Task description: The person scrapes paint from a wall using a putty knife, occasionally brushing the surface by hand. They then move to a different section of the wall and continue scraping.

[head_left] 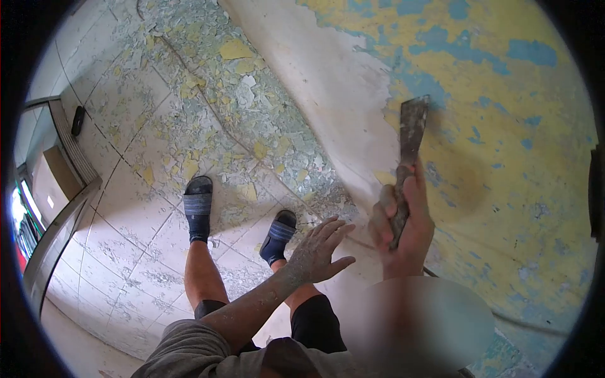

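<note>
Your right fingers (380, 222): closed round the handle of one scraper (410, 148), blade pointing beyond them, contact with the wall (513, 120) unclear. Your left fingers (333, 238): loosely open, apparently empty. Ahead of them: paint flakes (217, 110) on the floor (129, 236). Step, apparently: scraping paint (435, 89). Next move likely calls for the blade set low under the paint's ragged edge
</note>
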The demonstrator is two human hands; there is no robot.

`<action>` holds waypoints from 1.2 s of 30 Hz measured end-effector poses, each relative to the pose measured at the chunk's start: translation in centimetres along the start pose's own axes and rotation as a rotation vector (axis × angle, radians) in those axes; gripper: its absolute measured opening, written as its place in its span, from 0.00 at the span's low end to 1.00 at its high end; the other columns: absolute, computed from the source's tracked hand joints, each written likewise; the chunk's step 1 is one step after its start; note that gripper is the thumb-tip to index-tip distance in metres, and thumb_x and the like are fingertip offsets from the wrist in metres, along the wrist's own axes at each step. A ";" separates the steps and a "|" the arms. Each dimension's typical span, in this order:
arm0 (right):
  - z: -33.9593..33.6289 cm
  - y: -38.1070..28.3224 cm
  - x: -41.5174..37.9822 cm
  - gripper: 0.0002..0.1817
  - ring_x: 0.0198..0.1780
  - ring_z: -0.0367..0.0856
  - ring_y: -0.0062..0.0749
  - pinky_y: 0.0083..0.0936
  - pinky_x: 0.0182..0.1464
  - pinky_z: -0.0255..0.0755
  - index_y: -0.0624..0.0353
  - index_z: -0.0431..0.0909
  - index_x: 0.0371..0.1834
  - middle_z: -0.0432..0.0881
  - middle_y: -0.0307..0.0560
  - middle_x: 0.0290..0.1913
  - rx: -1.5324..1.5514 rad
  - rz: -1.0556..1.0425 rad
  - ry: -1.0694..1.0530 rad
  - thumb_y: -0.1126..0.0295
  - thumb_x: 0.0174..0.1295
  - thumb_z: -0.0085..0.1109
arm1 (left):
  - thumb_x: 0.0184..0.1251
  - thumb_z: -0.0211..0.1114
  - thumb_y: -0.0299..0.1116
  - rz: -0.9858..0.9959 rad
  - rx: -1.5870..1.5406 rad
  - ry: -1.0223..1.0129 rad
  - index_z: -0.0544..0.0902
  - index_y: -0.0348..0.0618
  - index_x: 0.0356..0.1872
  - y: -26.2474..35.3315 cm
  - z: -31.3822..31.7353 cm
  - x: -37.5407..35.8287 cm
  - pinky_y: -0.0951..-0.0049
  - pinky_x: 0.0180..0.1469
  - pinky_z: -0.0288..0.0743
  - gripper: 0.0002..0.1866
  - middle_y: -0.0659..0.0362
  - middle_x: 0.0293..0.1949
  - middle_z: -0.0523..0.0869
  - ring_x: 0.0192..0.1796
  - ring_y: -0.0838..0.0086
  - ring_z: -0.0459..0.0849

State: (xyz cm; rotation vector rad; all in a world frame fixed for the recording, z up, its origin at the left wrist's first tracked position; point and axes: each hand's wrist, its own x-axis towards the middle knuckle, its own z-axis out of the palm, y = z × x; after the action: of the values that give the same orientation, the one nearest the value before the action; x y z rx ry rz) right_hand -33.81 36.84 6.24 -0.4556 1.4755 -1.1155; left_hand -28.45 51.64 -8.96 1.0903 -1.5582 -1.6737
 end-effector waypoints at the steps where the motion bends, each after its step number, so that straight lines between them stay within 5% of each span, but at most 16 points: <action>1: -1.5 0.3 2.3 0.28 0.09 0.60 0.19 0.16 0.09 0.53 0.57 0.59 0.77 0.70 0.38 0.19 -0.139 0.050 -0.060 0.62 0.76 0.47 | 0.66 0.68 0.50 -0.010 0.019 -0.011 0.65 0.47 0.73 0.3 -0.3 0.3 0.49 0.75 0.59 0.38 0.45 0.70 0.69 0.76 0.50 0.62; 6: 0.4 2.9 6.0 0.26 0.09 0.60 0.18 0.18 0.08 0.54 0.50 0.61 0.76 0.73 0.37 0.24 -0.230 0.188 -0.141 0.64 0.75 0.50 | 0.66 0.68 0.50 -0.003 0.018 -0.024 0.65 0.46 0.73 0.3 0.1 -0.3 0.50 0.74 0.60 0.38 0.46 0.69 0.70 0.76 0.52 0.62; 9: -0.2 0.5 1.2 0.28 0.09 0.59 0.17 0.17 0.09 0.54 0.51 0.61 0.76 0.73 0.37 0.23 -0.264 -0.004 -0.050 0.63 0.75 0.52 | 0.66 0.68 0.50 -0.022 0.009 -0.010 0.65 0.47 0.73 0.0 -0.4 -0.2 0.49 0.74 0.61 0.38 0.46 0.69 0.70 0.76 0.51 0.63; 13: 0.9 -0.3 7.0 0.26 0.10 0.59 0.16 0.15 0.10 0.53 0.51 0.64 0.75 0.72 0.36 0.22 -0.288 0.130 -0.059 0.63 0.75 0.51 | 0.65 0.68 0.50 0.032 -0.017 0.035 0.65 0.47 0.73 0.6 -0.6 0.0 0.49 0.73 0.62 0.38 0.46 0.69 0.70 0.75 0.51 0.64; 20: 0.3 0.1 2.5 0.30 0.10 0.60 0.17 0.16 0.11 0.55 0.54 0.57 0.79 0.72 0.37 0.22 -0.086 0.010 -0.113 0.62 0.76 0.48 | 0.60 0.73 0.44 0.003 -0.019 0.064 0.69 0.44 0.70 0.5 -1.9 0.5 0.50 0.72 0.65 0.38 0.46 0.69 0.72 0.74 0.48 0.66; 24: 3.8 2.1 9.3 0.28 0.11 0.61 0.17 0.15 0.11 0.57 0.54 0.58 0.78 0.72 0.37 0.23 -0.262 0.078 -0.116 0.63 0.77 0.46 | 0.60 0.73 0.44 0.042 -0.039 0.078 0.69 0.43 0.70 0.8 -1.6 0.4 0.49 0.72 0.65 0.38 0.45 0.69 0.71 0.74 0.49 0.66; 30: 2.5 3.0 5.7 0.28 0.09 0.60 0.19 0.18 0.10 0.52 0.50 0.61 0.76 0.74 0.37 0.24 -0.113 -0.006 -0.055 0.63 0.74 0.53 | 0.65 0.69 0.50 0.032 -0.030 0.079 0.67 0.45 0.71 0.6 -2.3 0.4 0.48 0.73 0.62 0.37 0.45 0.68 0.71 0.75 0.48 0.63; 34: 4.8 3.8 10.2 0.28 0.10 0.61 0.17 0.16 0.10 0.53 0.54 0.62 0.75 0.73 0.38 0.24 -0.410 0.016 -0.159 0.62 0.75 0.53 | 0.58 0.75 0.43 0.058 -0.043 0.116 0.69 0.40 0.68 0.6 -2.2 0.9 0.49 0.72 0.65 0.39 0.44 0.66 0.73 0.73 0.47 0.67; 36: 5.6 3.8 6.7 0.27 0.10 0.60 0.17 0.17 0.11 0.55 0.57 0.62 0.74 0.74 0.38 0.25 -0.491 0.059 -0.243 0.62 0.75 0.52 | 0.65 0.69 0.48 0.027 -0.045 0.075 0.67 0.45 0.71 -0.1 -1.6 0.4 0.49 0.74 0.61 0.37 0.46 0.70 0.69 0.76 0.49 0.62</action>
State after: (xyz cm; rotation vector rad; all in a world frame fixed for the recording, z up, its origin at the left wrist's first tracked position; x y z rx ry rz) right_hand -29.17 31.15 0.15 -0.8510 1.5277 -0.6164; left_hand -27.21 50.53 -9.05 1.0922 -1.4750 -1.6231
